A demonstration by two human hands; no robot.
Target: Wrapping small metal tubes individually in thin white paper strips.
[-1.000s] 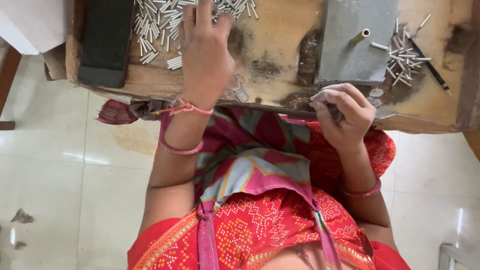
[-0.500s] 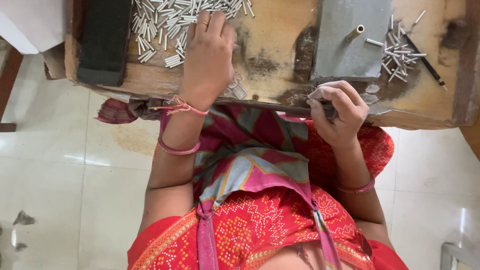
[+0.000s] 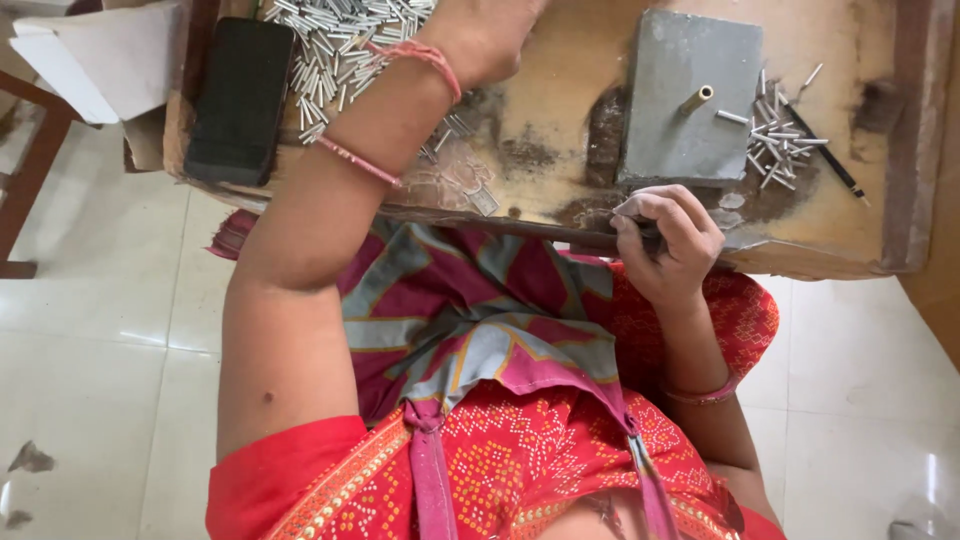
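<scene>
The left hand (image 3: 480, 35) is stretched out over the big pile of small metal tubes (image 3: 335, 45) at the far side of the worn wooden table (image 3: 560, 60). It's cut off by the top edge of the frame, so there's no telling if the fingers are spread or pinched on a tube. The right hand (image 3: 670, 240) sits at the near edge of the table, fingers curled tight together around something small that stays hidden. Just beyond it is a grey metal block (image 3: 690, 100) with a brass peg (image 3: 697, 98) standing on it. A smaller scatter of tubes (image 3: 780, 140) lies right of the block, and a black block (image 3: 240, 100) lies left of the big pile.
</scene>
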